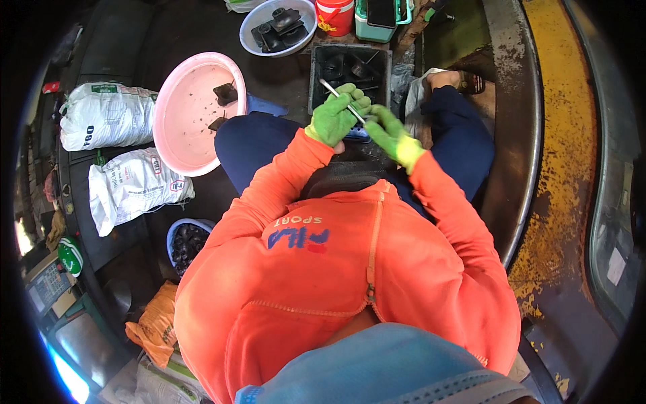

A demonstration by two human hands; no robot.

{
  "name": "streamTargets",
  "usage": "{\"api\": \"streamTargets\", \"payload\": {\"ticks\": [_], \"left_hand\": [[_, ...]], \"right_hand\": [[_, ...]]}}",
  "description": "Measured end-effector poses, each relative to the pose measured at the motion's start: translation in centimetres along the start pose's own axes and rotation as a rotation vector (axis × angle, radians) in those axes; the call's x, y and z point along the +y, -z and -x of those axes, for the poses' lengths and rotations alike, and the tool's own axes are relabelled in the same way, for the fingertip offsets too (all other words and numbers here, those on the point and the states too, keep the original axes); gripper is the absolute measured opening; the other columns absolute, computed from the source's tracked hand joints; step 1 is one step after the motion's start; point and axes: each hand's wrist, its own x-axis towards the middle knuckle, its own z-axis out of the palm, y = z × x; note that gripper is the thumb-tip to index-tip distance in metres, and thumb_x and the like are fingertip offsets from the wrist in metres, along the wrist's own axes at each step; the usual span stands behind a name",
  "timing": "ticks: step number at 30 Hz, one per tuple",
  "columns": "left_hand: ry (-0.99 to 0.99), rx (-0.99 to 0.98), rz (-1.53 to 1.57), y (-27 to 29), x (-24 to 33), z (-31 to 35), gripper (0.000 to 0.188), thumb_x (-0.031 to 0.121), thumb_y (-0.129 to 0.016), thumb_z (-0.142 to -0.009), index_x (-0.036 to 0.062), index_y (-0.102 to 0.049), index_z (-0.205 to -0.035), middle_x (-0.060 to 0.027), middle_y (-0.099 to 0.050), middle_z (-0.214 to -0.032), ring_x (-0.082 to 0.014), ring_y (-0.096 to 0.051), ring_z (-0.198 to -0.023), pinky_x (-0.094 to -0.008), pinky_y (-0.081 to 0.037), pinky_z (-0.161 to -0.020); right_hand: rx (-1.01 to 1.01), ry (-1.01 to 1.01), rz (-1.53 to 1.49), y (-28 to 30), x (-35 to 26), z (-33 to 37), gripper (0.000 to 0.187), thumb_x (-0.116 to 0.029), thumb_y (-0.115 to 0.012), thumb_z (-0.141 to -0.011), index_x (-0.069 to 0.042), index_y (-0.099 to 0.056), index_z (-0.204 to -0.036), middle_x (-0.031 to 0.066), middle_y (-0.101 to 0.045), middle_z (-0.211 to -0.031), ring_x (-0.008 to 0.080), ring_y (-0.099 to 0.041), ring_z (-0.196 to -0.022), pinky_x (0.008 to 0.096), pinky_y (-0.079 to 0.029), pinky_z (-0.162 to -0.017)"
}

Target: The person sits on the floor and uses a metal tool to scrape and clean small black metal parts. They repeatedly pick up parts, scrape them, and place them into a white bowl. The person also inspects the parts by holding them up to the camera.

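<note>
Both my hands wear green gloves and meet in front of my lap. A thin silvery metal rod (342, 100) slants across my left hand (334, 117), whose fingers are loosely extended beyond it and not wrapped round it. My right hand (390, 135) has its fingers closed at the rod's lower end, which is partly hidden by the glove. Just beyond the hands stands a dark rectangular crate (389, 74) with black moulded parts (356, 66) inside. Between the hands and the crate a bit of a blue thing (360, 132) shows.
A pink basin (168, 111) with a few black pieces stands at my left. Farther off are a pale basin (246, 34) of black parts, a red container (334, 19) and a teal box (373, 30). White sacks (108, 116) lie at far left. A rusty yellow metal edge (555, 161) runs along the right.
</note>
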Motion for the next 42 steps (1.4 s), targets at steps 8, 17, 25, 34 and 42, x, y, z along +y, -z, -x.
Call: {"api": "streamTargets", "payload": {"ticks": [8, 17, 25, 34, 42], "left_hand": [[0.079, 0.151, -1.863, 4.8, 4.4, -5.9, 0.056, 0.028, -0.061, -0.083, 0.0004, -0.047, -0.129, -0.0227, -0.053, -0.123, -0.035, -0.052, -0.114, -0.0375, -0.04, -0.098], [-0.058, -0.131, -2.546, 6.4, 2.3, -19.1, 0.032, 0.021, -0.056, -0.083, 0.0104, -0.063, -0.112, -0.0147, -0.061, -0.112, -0.0341, -0.055, -0.107, -0.0412, -0.043, -0.092], [0.026, 0.377, -1.284, 7.5, 9.3, -8.9, 0.034, 0.029, -0.064, -0.084, 0.004, -0.064, -0.107, -0.0043, -0.064, -0.09, -0.0122, -0.059, -0.072, -0.0272, -0.049, -0.065], [0.068, 0.282, -1.805, 20.3, 9.5, -1.8, 0.032, 0.025, -0.063, -0.083, 0.0027, -0.065, -0.105, -0.0085, -0.068, -0.086, -0.0219, -0.064, -0.07, -0.0324, -0.052, -0.062], [-0.224, 0.431, -2.045, 17.1, 6.4, -1.5, 0.082, 0.03, -0.077, -0.055, 0.0119, -0.05, -0.13, -0.0188, -0.035, -0.144, -0.0354, -0.035, -0.131, -0.0436, -0.032, -0.106]], "right_hand": [[0.452, -0.363, -0.566, 0.7, 3.8, -2.9, 0.02, -0.025, -0.051, -0.092, -0.009, -0.062, -0.096, -0.005, -0.047, -0.064, 0.0051, -0.037, -0.05, 0.0215, -0.03, -0.044], [0.488, -0.337, -0.872, 1.6, 2.7, -4.0, 0.022, -0.022, -0.051, -0.095, -0.015, -0.05, -0.115, -0.0023, -0.047, -0.068, 0.0089, -0.04, -0.05, 0.0238, -0.034, -0.045], [0.309, -0.265, -0.626, 0.8, 2.8, -4.0, 0.027, -0.03, -0.052, -0.095, -0.011, -0.056, -0.113, -0.0044, -0.044, -0.059, 0.0057, -0.034, -0.045, 0.0211, -0.026, -0.041], [0.161, -0.221, 0.248, -2.8, 9.0, -6.0, 0.042, -0.042, -0.047, -0.091, -0.006, -0.064, -0.104, 0.0167, -0.064, -0.1, 0.0292, -0.061, -0.093, 0.0364, -0.044, -0.084], [0.066, -0.23, 0.675, -3.8, 9.9, -6.2, 0.048, -0.045, -0.038, -0.093, -0.005, -0.058, -0.111, 0.0252, -0.059, -0.11, 0.0419, -0.055, -0.105, 0.0456, -0.042, -0.09]]}}
